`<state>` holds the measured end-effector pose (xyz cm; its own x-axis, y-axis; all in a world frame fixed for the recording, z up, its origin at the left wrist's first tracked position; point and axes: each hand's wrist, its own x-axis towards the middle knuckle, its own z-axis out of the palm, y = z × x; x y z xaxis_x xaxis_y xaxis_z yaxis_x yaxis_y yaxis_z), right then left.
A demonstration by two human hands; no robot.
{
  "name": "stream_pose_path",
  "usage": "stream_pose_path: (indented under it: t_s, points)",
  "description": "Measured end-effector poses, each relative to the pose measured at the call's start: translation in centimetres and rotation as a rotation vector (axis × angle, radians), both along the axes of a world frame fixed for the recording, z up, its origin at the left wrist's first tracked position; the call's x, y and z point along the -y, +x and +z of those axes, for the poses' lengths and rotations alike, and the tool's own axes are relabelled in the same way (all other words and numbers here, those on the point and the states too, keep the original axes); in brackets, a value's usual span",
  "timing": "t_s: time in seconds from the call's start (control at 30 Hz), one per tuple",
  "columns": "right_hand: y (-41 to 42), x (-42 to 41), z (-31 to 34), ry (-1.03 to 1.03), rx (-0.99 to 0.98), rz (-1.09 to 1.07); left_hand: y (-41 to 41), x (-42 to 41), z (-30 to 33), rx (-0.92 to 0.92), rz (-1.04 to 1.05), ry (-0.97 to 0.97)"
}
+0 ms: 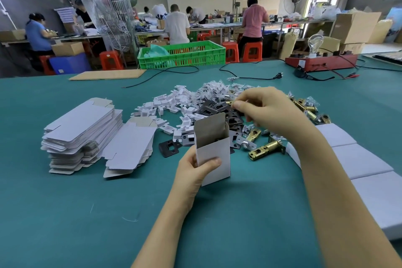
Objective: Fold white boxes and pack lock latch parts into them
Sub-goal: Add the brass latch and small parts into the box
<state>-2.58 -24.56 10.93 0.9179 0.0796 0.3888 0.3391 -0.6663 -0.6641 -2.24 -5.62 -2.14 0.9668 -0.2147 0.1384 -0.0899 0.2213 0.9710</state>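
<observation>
My left hand grips an upright white box with its top flap open; a dark part shows inside. Above the parts pile, my right hand pinches a brass latch part with its fingertips. Under that hand lie black strike plates, white plastic pieces and small clear bags. More brass latches lie to the right of the box. Flat white box blanks are stacked at the left.
Closed white boxes line the right edge of the green table. Behind the pile run black cables, with a red tester box, a green crate and a cardboard sheet. People work at far benches.
</observation>
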Motion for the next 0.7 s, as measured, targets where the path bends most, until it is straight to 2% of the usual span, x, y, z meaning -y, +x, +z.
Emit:
stream_pose_path:
  t_s: [0.1, 0.4, 0.57, 0.7]
  points:
    - [0.3, 1.9, -0.5, 0.100, -0.056, -0.093, 0.0, 0.2, -0.2, -0.035, 0.044, 0.049]
    - [2.9, 4.1, -3.9, 0.331, -0.081, -0.301, 0.7, -0.4, -0.1, -0.157, 0.288, -0.224]
    - [7.9, 2.3, -5.3, 0.258, -0.099, -0.327, 1.2, -1.0, -0.4, -0.169, 0.351, -0.277]
    - [13.6, -0.4, -6.5, -0.001, -0.102, -0.268, 1.2, -1.1, -0.6, -0.162, 0.322, -0.241]
